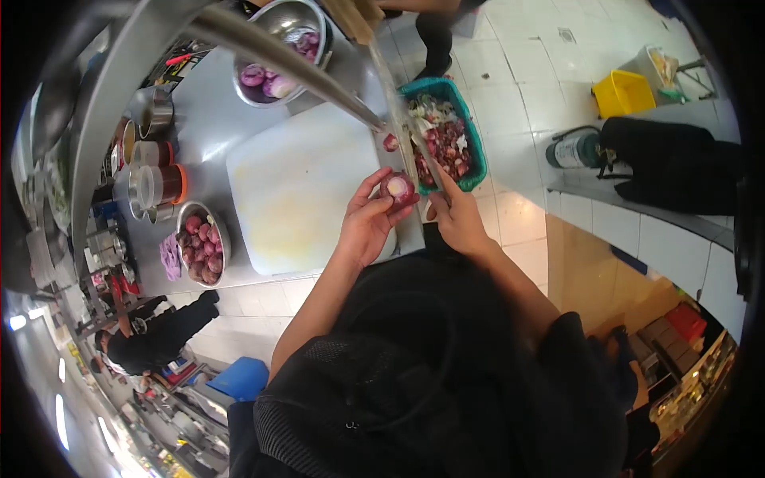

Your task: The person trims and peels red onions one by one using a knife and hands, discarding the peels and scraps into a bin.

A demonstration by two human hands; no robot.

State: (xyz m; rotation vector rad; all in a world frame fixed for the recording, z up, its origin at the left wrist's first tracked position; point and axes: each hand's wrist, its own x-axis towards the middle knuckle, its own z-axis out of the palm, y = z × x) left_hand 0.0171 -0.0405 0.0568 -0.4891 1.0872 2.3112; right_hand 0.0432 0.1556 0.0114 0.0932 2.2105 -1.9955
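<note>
A red onion (pixel 397 188) with a pale cut end is held in the fingers of my left hand (pixel 369 219), by the right edge of the white cutting board (pixel 307 191). My right hand (pixel 460 217) grips a knife (pixel 429 159), its blade pointing away from me over the rim of a green bin (pixel 480 151) of peels and scraps. A small onion piece (pixel 390 143) shows just beyond the held onion, near the table edge.
On the metal table (pixel 199 95) are a bowl of peeled onions (pixel 239 76), a bowl of unpeeled onions (pixel 225 247) and several containers. A metal pole (pixel 295 64) crosses above the board. People stand at the far left and top.
</note>
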